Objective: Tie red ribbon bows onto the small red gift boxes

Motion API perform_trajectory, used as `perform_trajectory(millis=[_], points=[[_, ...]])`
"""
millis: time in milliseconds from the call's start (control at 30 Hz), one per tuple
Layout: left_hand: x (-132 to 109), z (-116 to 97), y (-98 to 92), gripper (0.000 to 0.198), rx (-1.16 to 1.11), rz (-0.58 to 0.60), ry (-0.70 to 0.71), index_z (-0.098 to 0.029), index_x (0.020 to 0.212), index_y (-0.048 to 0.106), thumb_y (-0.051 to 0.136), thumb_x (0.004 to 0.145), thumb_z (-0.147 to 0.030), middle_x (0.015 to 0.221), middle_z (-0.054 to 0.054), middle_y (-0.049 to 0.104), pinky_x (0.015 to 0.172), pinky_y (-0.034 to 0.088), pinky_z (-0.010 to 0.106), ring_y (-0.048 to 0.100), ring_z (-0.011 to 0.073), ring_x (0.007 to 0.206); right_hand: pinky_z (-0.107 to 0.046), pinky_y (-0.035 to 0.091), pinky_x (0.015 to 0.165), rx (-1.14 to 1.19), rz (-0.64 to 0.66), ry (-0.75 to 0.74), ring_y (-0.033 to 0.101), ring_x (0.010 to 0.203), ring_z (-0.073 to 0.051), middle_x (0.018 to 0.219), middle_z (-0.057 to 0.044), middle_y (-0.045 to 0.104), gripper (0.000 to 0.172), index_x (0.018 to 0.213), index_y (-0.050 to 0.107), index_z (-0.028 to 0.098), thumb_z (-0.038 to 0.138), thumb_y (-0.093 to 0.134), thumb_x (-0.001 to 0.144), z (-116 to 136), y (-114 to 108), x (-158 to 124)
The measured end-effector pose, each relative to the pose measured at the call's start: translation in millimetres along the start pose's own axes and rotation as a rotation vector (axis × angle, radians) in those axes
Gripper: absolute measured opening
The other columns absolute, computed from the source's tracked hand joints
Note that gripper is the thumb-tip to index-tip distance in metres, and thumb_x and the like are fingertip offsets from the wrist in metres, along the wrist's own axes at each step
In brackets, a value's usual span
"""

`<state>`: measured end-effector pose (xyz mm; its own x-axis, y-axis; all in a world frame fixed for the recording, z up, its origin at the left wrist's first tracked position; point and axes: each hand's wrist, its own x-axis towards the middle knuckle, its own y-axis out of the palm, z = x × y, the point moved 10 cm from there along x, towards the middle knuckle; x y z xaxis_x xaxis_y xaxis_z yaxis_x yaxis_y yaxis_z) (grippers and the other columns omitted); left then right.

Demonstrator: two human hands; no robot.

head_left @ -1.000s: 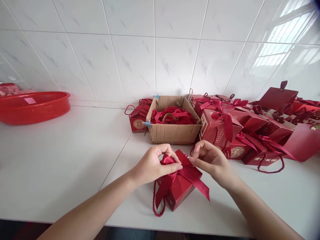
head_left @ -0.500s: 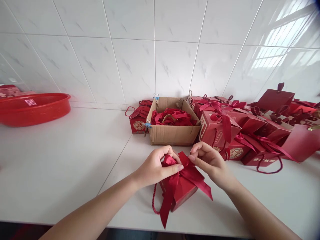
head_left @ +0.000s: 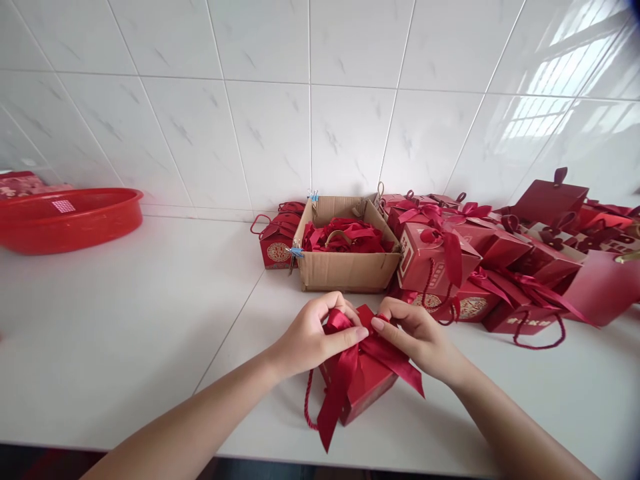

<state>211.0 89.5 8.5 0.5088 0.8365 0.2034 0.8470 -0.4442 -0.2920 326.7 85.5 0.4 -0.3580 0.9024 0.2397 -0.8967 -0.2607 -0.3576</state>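
Note:
A small red gift box (head_left: 367, 393) with a rope handle stands on the white counter (head_left: 125, 320) just in front of me. A red satin ribbon (head_left: 340, 383) lies over its top, its tails hanging down the front. My left hand (head_left: 310, 333) pinches a loop of the ribbon between thumb and fingers. My right hand (head_left: 415, 333) pinches the ribbon from the other side, fingertips almost touching the left thumb.
A brown cardboard box (head_left: 347, 267) full of red ribbons stands behind the hands. Several finished red gift boxes (head_left: 450, 260) pile up at the right, one more (head_left: 275, 243) left of the cardboard box. A red plastic basin (head_left: 65, 217) sits far left.
My right hand has closed in on the ribbon knot, meeting the left hand. The ribbon tails dropped lower over the box front and the box shifted slightly.

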Motion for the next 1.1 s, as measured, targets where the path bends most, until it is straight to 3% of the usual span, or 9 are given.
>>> perform_trajectory(millis=[333, 567, 733, 867, 1100], points=[[2, 3, 2.2, 0.031, -0.043, 0.006, -0.012, -0.020, 0.068, 0.039, 0.070, 0.074, -0.022, 0.078, 0.000, 0.063, 0.083, 0.042, 0.030, 0.056, 0.0167, 0.093, -0.026, 0.025, 0.055, 0.339, 0.043, 0.111, 0.033, 0.057, -0.010, 0.059, 0.004, 0.037, 0.037, 0.057, 0.043, 0.017, 0.037, 0.059, 0.084, -15, 4, 0], [3, 4, 2.3, 0.026, -0.072, 0.059, -0.060, -0.019, 0.071, 0.045, 0.070, 0.074, -0.025, 0.081, 0.001, 0.061, 0.084, 0.041, 0.031, 0.055, 0.0175, 0.094, -0.027, 0.023, 0.056, 0.331, 0.043, 0.087, 0.030, 0.059, -0.010, 0.061, 0.004, 0.032, 0.039, 0.058, 0.039, 0.018, 0.037, 0.059, 0.085, -17, -2, 2], [2, 7, 1.8, 0.031, -0.129, 0.019, -0.048, -0.020, 0.064, 0.038, 0.062, 0.081, -0.031, 0.076, 0.002, 0.061, 0.081, 0.042, 0.031, 0.056, 0.0175, 0.089, -0.027, 0.021, 0.056, 0.364, 0.046, 0.065, 0.028, 0.059, -0.010, 0.061, 0.004, 0.031, 0.038, 0.060, 0.039, 0.018, 0.037, 0.057, 0.087, -17, 2, 1], [2, 7, 0.0, 0.035, -0.059, -0.032, -0.056, -0.020, 0.062, 0.038, 0.068, 0.075, -0.031, 0.076, 0.002, 0.062, 0.080, 0.043, 0.031, 0.058, 0.0186, 0.090, -0.027, 0.022, 0.056, 0.364, 0.014, 0.046, 0.029, 0.059, -0.011, 0.061, 0.004, 0.033, 0.037, 0.059, 0.041, 0.018, 0.037, 0.057, 0.087, -15, 1, 2], [3, 7, -0.8, 0.031, -0.017, -0.020, -0.079, -0.019, 0.062, 0.047, 0.073, 0.069, -0.032, 0.078, 0.002, 0.060, 0.080, 0.044, 0.032, 0.058, 0.0194, 0.093, -0.027, 0.026, 0.057, 0.317, -0.007, 0.060, 0.033, 0.061, -0.012, 0.065, 0.002, 0.034, 0.038, 0.058, 0.045, 0.018, 0.041, 0.062, 0.083, -18, -7, 4]])
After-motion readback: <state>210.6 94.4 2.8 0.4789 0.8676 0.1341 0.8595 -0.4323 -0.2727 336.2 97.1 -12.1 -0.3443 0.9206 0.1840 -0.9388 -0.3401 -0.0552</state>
